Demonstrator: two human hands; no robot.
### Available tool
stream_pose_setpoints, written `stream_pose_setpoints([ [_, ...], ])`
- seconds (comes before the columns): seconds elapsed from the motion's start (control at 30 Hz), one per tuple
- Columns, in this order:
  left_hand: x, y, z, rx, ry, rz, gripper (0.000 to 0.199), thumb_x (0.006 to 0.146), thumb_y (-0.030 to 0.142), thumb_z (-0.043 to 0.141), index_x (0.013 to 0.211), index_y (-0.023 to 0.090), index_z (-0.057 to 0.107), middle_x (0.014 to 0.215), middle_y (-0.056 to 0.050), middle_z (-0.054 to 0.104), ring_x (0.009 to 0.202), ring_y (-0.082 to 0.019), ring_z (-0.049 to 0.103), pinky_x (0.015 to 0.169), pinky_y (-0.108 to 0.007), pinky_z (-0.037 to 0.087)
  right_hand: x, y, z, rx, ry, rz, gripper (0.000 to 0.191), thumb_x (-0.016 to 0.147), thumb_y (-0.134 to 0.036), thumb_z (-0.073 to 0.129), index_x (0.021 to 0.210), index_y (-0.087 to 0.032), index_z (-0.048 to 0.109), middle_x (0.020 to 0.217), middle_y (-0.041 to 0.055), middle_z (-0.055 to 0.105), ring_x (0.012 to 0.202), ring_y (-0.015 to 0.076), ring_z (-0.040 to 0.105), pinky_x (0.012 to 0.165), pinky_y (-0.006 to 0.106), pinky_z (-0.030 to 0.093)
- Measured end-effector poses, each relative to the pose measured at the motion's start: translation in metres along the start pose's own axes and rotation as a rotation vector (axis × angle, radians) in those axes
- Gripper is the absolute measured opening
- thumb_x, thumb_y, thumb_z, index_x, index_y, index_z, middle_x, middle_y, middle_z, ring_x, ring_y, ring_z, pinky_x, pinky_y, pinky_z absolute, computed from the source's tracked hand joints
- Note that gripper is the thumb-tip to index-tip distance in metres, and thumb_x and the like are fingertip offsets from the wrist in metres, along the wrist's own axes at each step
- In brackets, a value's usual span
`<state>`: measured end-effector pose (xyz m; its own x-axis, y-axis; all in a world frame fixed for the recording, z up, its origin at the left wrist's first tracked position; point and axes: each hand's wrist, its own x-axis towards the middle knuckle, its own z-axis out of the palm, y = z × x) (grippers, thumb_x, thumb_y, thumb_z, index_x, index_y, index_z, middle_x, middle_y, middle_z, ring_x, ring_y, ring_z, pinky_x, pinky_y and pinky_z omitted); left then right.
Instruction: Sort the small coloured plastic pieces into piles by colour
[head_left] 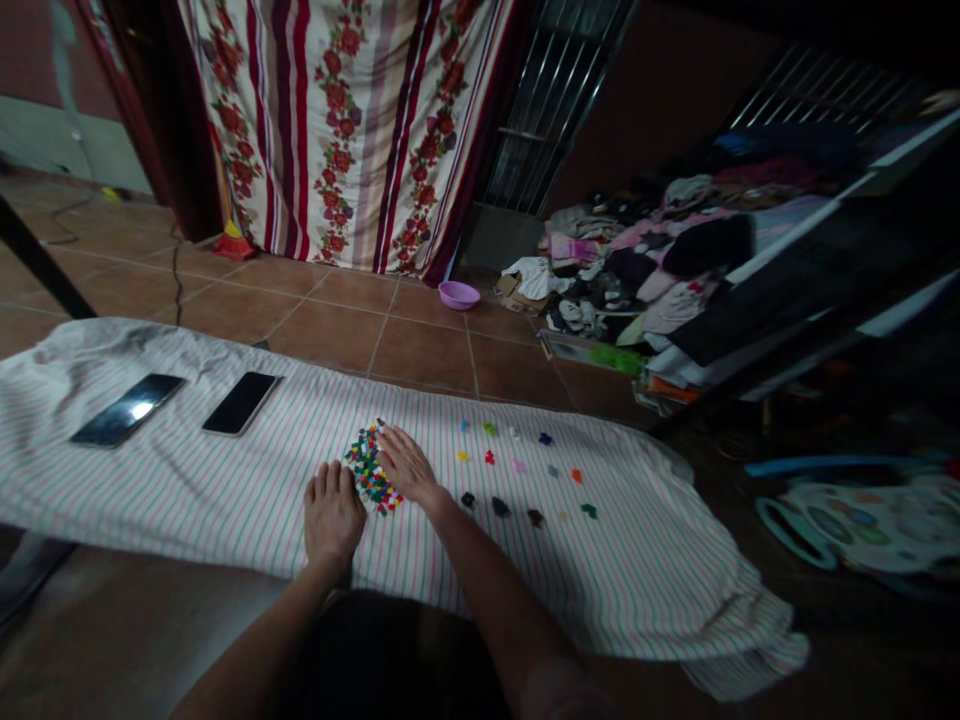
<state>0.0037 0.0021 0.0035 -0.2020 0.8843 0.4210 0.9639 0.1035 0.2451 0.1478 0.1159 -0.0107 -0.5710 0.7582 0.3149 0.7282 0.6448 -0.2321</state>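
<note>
A mixed pile of tiny coloured pieces (369,470), perhaps small plastic bricks, lies on a striped cloth (247,500). At the pile's right side, my right hand (405,463) reaches over it with fingers stretched out, touching some pieces. Flat on the cloth by the left edge of the pile rests my left hand (334,510), its fingers extended and holding nothing that I can see. To the right, small groups sorted by colour sit in loose rows, among them a yellow group (463,456), a red group (490,457), an orange group (577,476) and a black group (468,499).
Two phones, a left one (127,410) and a right one (241,403), lie left of the pile. Beyond the cloth are a tiled floor (424,350), a purple basin (459,295), a floral curtain (360,130) and a heap of clothes (645,250).
</note>
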Motion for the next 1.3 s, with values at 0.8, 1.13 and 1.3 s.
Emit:
stream_pose_setpoints([
  [0.8, -0.014, -0.034, 0.018, -0.106, -0.169, 0.24, 0.06, 0.095, 0.035, 0.032, 0.138, -0.004, 0.046, 0.149, -0.028, 0.042, 0.145, -0.035, 0.034, 0.116, -0.055, 0.032, -0.032, -0.049, -0.009, -0.086, 0.108, 0.231, 0.048, 0.1, -0.039, 0.043, 0.145, -0.023, 0.049, 0.155, 0.0077, 0.042, 0.147, 0.0266, 0.028, 0.117, 0.048, 0.033],
  [1.13, -0.02, -0.039, 0.014, -0.096, -0.228, 0.331, 0.061, 0.096, 0.038, 0.035, 0.15, 0.011, 0.035, 0.157, -0.022, 0.031, 0.148, -0.035, 0.026, 0.116, -0.059, 0.03, -0.025, -0.039, 0.006, -0.072, 0.16, 0.434, 0.05, 0.101, -0.031, 0.035, 0.145, -0.011, 0.048, 0.152, 0.0153, 0.044, 0.143, 0.0258, 0.037, 0.117, 0.046, 0.034],
  [1.3, -0.019, -0.041, 0.01, -0.097, -0.273, 0.38, 0.057, 0.096, 0.039, 0.035, 0.15, 0.023, 0.037, 0.157, -0.015, 0.036, 0.149, -0.032, 0.026, 0.116, -0.06, 0.029, -0.026, -0.044, 0.001, -0.104, 0.129, 0.414, 0.049, 0.1, -0.037, 0.04, 0.146, -0.02, 0.049, 0.154, 0.0107, 0.042, 0.144, 0.0262, 0.036, 0.116, 0.045, 0.034],
])
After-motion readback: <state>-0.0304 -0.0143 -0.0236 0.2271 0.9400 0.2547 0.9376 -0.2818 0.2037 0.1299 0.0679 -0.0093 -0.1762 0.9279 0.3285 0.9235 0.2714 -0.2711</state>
